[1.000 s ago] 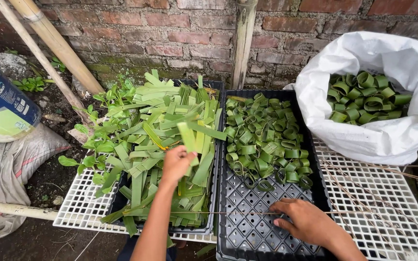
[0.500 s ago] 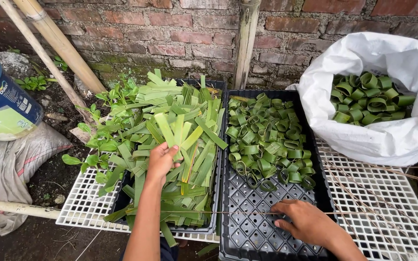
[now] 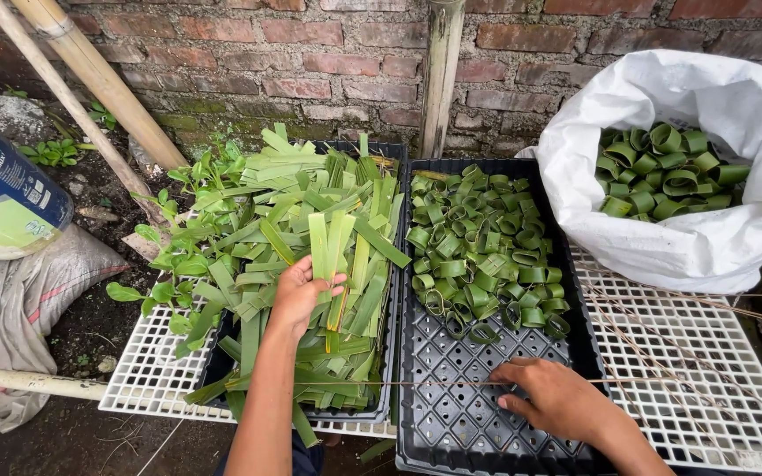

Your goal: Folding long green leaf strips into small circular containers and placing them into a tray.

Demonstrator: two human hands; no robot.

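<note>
Outdoors, seen from the head camera, a person's left hand (image 3: 297, 295) lies on a heap of flat green leaf strips (image 3: 324, 264), its fingers (image 3: 326, 284) curled around two or three pale strips near the middle of the pile. These strips look light, thin and springy, likely to bend rather than snap; pinching one midway along its length, as the hand does, seems the steadiest hold, since the loose ends would flop. They fill the left black tray (image 3: 372, 410), spilling over its near edge and left side onto the white plastic grid (image 3: 147, 388) beneath.

Alongside, touching it, the right black tray (image 3: 451, 423) holds small coiled leaf rings (image 3: 482, 251) massed at its far half, its perforated near half bare. The right hand (image 3: 557, 401) rests there palm down, fingers spread and holding nothing, a thin string (image 3: 663, 381) running under or past it. At the far right corner of the grid, a white sack (image 3: 707, 238) stands open, stuffed with more green coils (image 3: 668, 172). A brick wall (image 3: 337, 62) and bamboo poles (image 3: 90, 75) stand behind.
</note>
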